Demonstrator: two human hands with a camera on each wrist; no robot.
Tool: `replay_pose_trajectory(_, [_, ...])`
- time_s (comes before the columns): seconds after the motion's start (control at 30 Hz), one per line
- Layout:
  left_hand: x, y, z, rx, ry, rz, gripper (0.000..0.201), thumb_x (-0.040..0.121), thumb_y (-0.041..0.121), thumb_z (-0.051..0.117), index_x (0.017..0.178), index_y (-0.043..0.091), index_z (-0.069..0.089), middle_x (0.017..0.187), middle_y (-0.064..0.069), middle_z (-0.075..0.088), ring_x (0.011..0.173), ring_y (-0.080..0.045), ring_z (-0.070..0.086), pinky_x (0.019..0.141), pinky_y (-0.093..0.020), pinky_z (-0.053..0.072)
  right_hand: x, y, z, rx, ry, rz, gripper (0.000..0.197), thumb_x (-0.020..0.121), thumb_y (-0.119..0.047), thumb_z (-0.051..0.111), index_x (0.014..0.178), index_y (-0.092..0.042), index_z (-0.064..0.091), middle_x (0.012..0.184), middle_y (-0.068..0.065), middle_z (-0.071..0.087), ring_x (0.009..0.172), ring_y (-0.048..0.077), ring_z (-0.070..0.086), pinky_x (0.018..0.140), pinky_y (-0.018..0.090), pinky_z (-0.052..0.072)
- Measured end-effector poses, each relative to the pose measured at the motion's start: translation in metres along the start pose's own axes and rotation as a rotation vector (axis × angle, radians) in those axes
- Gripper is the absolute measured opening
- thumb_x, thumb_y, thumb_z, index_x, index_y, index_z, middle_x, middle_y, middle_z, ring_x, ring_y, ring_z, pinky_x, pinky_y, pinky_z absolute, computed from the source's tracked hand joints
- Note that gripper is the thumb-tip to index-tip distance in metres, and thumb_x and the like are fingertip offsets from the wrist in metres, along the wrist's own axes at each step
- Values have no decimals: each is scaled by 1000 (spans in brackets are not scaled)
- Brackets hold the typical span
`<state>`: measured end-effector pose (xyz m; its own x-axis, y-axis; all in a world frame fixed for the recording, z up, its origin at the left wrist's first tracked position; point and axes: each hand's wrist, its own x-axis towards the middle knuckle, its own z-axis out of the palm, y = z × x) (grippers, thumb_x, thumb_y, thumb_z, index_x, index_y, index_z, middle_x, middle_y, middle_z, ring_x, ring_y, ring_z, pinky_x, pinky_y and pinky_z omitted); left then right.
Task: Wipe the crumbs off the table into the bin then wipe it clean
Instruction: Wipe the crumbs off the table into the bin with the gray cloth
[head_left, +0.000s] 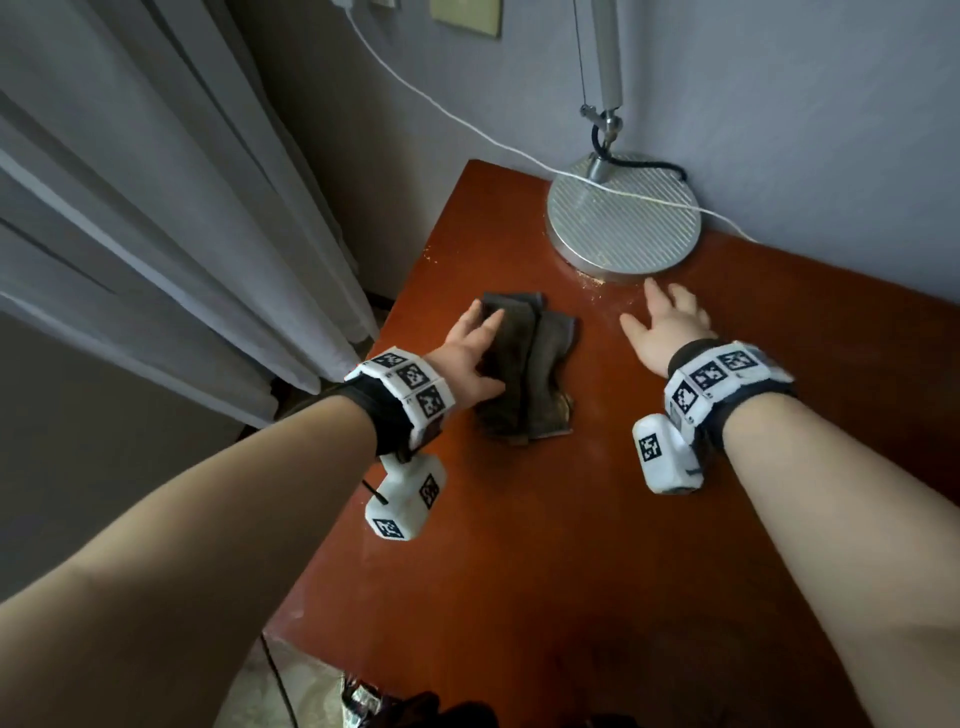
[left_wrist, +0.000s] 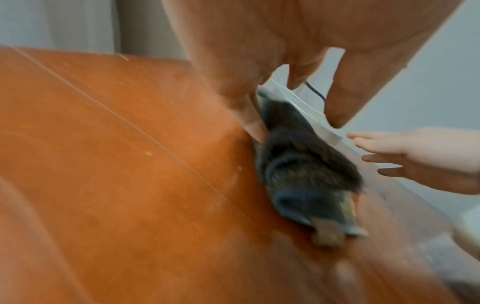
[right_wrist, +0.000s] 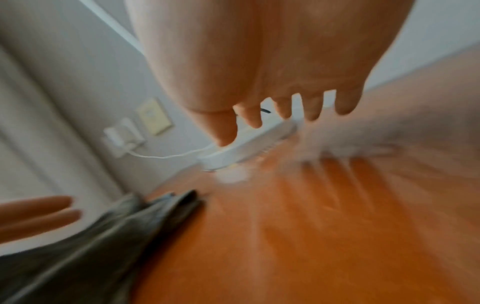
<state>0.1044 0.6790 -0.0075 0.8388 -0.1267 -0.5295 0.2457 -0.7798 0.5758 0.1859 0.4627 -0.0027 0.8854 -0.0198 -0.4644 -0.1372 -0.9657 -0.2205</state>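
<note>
Two hands out over the red-brown table (head_left: 597, 519), and it fills the view, running back to the wall and the grey curtains (head_left: 130, 208) on the left. At the far corner stands a lamp on a ribbed round base (head_left: 623, 218), a white cable (head_left: 467, 124) draped across it. Mid-table lies the dark folded cloth (head_left: 524, 374), flat on the wood. The left hand (head_left: 467, 358) rests on the cloth's left side, fingers spread and laid over it, thumb low against the near edge; the wrist view is blurred, so whether it has pinched the fabric I can't tell. The right hand (head_left: 667, 325) is flat and empty, fingers straight, just short of the lamp base. Smallest of all, the crumbs (head_left: 592, 283): a pale scatter hugging the near rim of the base, a few more specks along the table's left edge. No bin shows here.

The job looks barely begun. To do this well, gather the cloth firmly, start tight against the lamp base, and drag the crumbs in one slow stroke toward an edge, the other hand cupped there to catch them.
</note>
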Motion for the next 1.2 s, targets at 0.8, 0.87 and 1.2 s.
replay_pose_trajectory(0.8, [23,-24,7,528,-44,-283,105,77,77,38,144,26,-24,150,-5,-35,139,-29,-29,114,-46,-14,38,40,-14,-238,-17,243,63,95,-54,25,149,-22,16,156,5,7,138,37,14,114,48,17])
replay_pose_trajectory(0.87, [24,-24,6,528,-60,-287,106,77,77,38,144,26,-25,149,-5,-36,138,-29,-29,114,-46,-14,37,26,0,-208,22,291,66,96,-46,33,150,-20,4,157,1,-3,141,34,7,113,51,15])
replay_pose_trajectory(1.2, [24,-23,5,523,-66,-276,108,76,78,39,144,25,-25,149,-6,-36,138,-31,-30,114,-49,-14,11,-43,43,-226,37,-105,55,98,-25,33,148,-28,11,157,-10,2,142,26,8,109,44,19])
